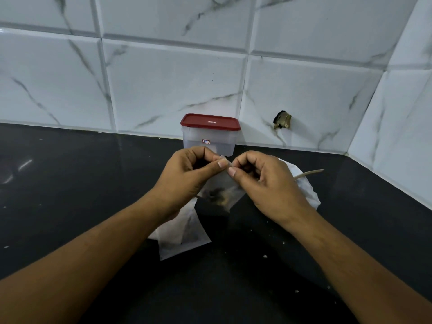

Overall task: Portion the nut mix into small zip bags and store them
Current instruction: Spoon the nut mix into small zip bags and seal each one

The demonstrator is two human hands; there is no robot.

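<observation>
Hanging between two hands just in front of the red-lidded container, the small zip bag is thin, clear, slightly cloudy plastic, held up off the table by its top edge. The left hand has its grip closed on that edge, thumb and curled forefinger pinching it, and the right hand pinches the same edge right beside it, so the two thumbs nearly meet. A dark, lumpy clump of nut mix, brown with paler bits, sags in the bag's bottom corner, lower than the container's base in the view. The container is a boxy, rounded-cornered tub of frosted plastic with a smooth matte lid and a small sticker on its front wall; it stands against the tiled wall, whose glossy white squares carry grey marble veins. To the container's right a rough-edged hole breaks one tile. Nearer the person than the container, partly under the left wrist, flat clear bags lie on the table, something dark showing dimly inside. Right of the container and behind the right hand sits a crumpled white bag with a slim beige handle poking out. The table is black and lightly glossy, dotted with pale crumbs.
</observation>
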